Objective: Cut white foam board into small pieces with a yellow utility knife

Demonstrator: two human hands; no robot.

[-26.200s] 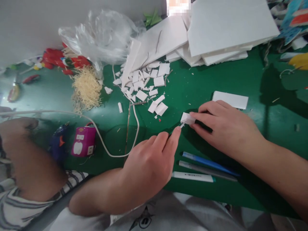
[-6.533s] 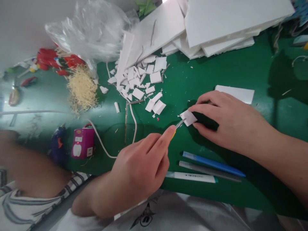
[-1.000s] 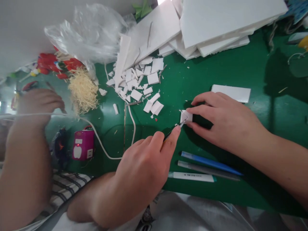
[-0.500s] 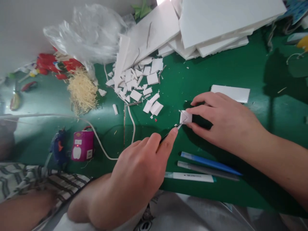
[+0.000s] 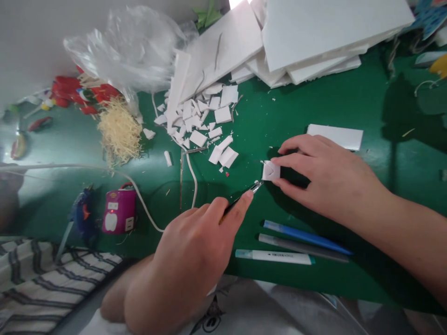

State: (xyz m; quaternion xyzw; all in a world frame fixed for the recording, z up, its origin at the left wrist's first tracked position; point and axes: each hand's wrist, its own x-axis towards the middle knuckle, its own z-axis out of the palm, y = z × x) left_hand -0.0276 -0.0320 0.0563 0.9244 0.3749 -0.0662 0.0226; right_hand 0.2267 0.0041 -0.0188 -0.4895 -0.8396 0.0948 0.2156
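My left hand is closed round a small craft knife, forefinger laid along it, and the blade tip sits just below and left of a small white foam piece. My right hand pins that piece to the green table with pinched fingertips. Cut lines show on the piece's top face. A tiny white offcut lies by the blade tip.
Several white foam scraps lie behind the knife, with stacked foam boards beyond. A foam strip lies behind my right hand. Three pens lie near me. A pink socket box with white cable, straw bundle and plastic bag are left.
My left hand has drawn the knife back toward me, off the foam piece. A co-worker's arm at the left, raised a second ago, has dropped out of view.
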